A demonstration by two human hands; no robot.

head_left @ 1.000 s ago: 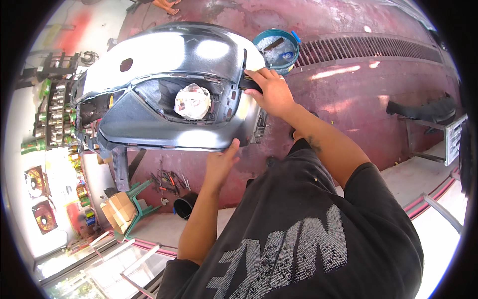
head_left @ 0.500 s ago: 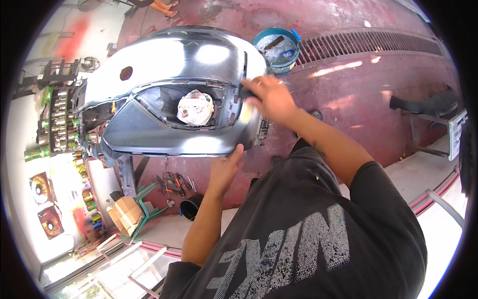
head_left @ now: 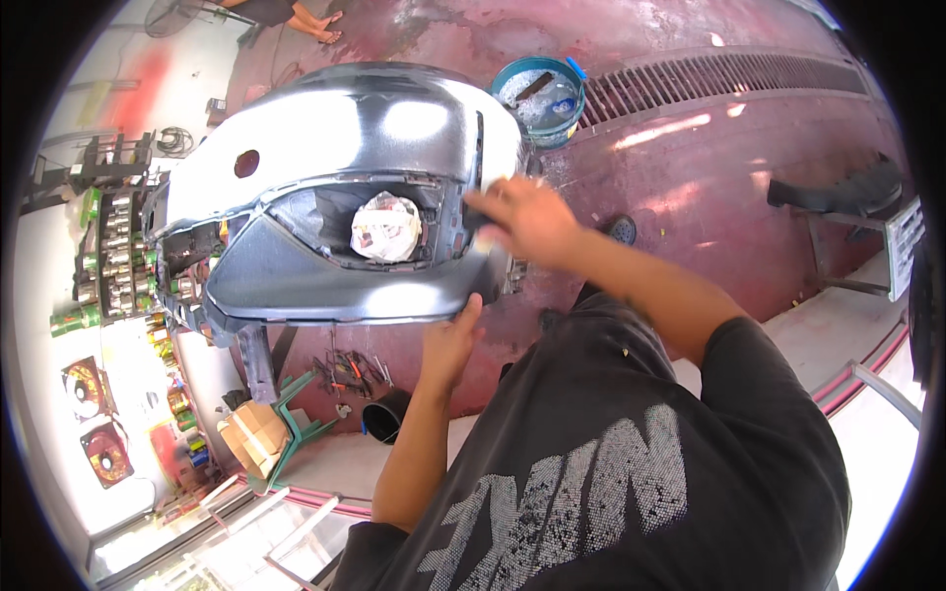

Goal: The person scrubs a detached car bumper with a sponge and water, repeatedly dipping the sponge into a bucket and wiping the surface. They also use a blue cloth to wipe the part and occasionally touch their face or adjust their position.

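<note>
A dark grey car bumper (head_left: 414, 300) with a glossy upper face is stretched out before me. My left hand (head_left: 452, 343) grips its near lower edge toward the right, thumb up along the rim. Over the bumper's right end, my right hand (head_left: 537, 225) is bent with its fingertips on the surface beside the opening. Under those fingers sits a small dark piece (head_left: 477, 211), blurred, whose kind I cannot make out. Inside the bumper's opening rests a round bundle wrapped in whitish plastic (head_left: 386, 228).
A teal bucket (head_left: 505, 77) of cloudy water stands beyond the bumper's right end, next to a floor drain grate (head_left: 729, 79). Tools (head_left: 352, 370), a black pot (head_left: 385, 416) and a green chair (head_left: 297, 430) with cardboard are lower left. Another person's feet (head_left: 326, 30) show at the top.
My right hand has slid slightly down toward me along the bumper's right end. The bumper and my left hand appear slightly lower in the picture; the left grip stays.
</note>
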